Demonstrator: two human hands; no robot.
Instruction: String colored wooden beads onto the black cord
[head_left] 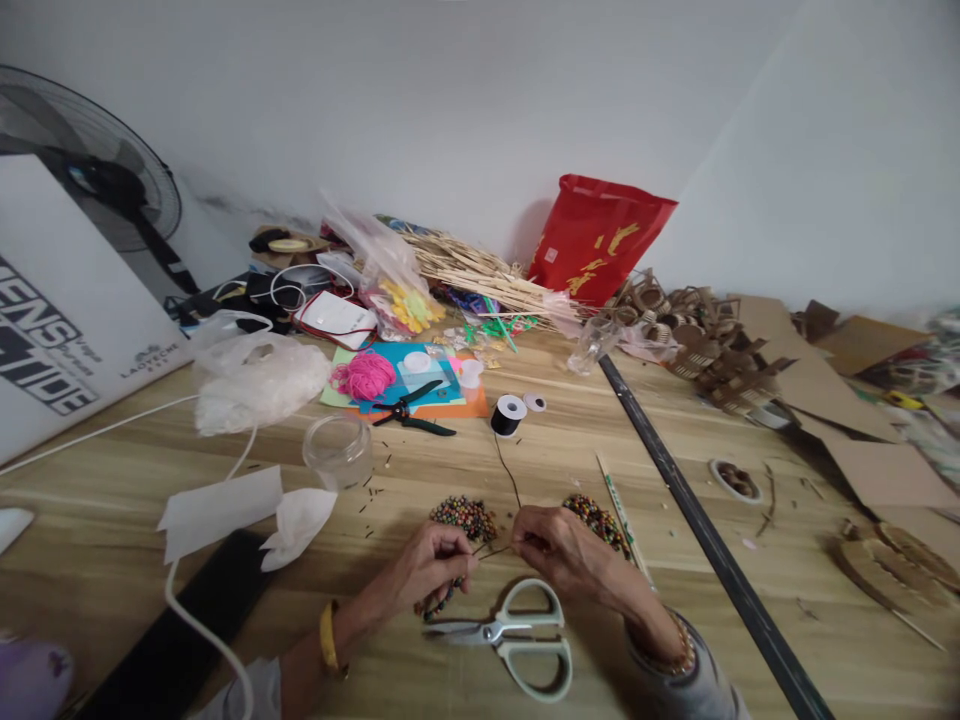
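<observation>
Between my two hands a thin dark cord (491, 552) is stretched. My left hand (431, 565) pinches one part of it, and a short strand of colourful beads (442, 600) hangs beneath those fingers. With closed fingertips, my right hand (559, 545) grips the other part. More cord runs up from near the right hand to a black spool of cord (506, 415). A pile of small multicoloured beads (465, 515) lies just beyond the left hand; a second bead pile (596, 522) is partly covered by the right. Pale-handled scissors (495, 632) lie open below both hands.
A glass jar (337, 455), pruning pliers (412, 412) and pink yarn (365, 375) are left of the spool. To the right, a long dark strip (697, 510) crosses the table. A red bag (600, 240) leans on the wall, near woven pieces and cardboard (862, 415).
</observation>
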